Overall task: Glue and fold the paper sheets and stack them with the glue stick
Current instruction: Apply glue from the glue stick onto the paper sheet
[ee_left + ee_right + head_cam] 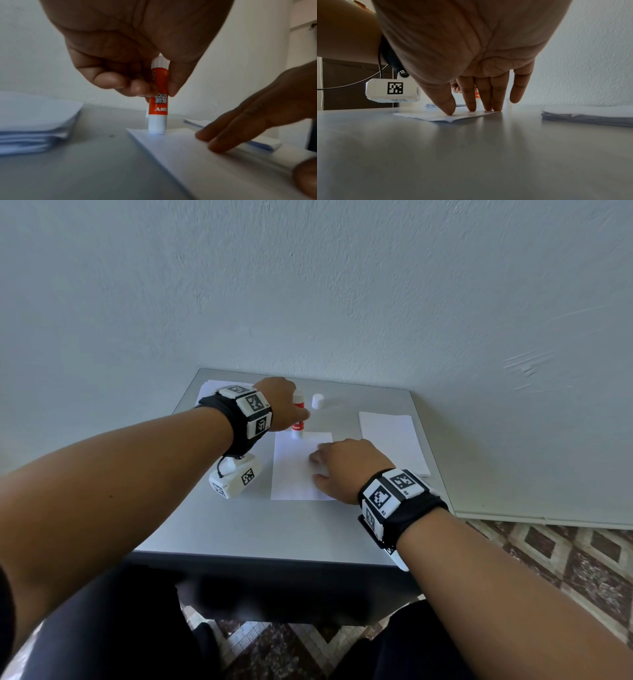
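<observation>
- Your left hand (130,56) pinches the glue stick (158,102) between thumb and fingertips, holding it upside down with its tip touching the far edge of the sheet (298,470) at the centre of the head view.
- Your right hand (346,467) lies flat on that sheet, fingers (471,100) straight and spread, pinning its right side to the table (239,525).
- The cap (317,401) stands just beyond the sheet, near the glue stick; one paper pile (394,440) sits at right of centre, another (34,121) at the left of the left wrist view.
- The sheet's near corner looks slightly lifted in the right wrist view; if you ease off, a glue stroke will probably drag or wrinkle the paper.
- You are holding the stick high on its body, so pressing hard could tip it or let it slip.
- Glue swept past the edge would smear the table, and later sheets could stick there.
- A wide stroke to the right could run glue onto your own fingers.
</observation>
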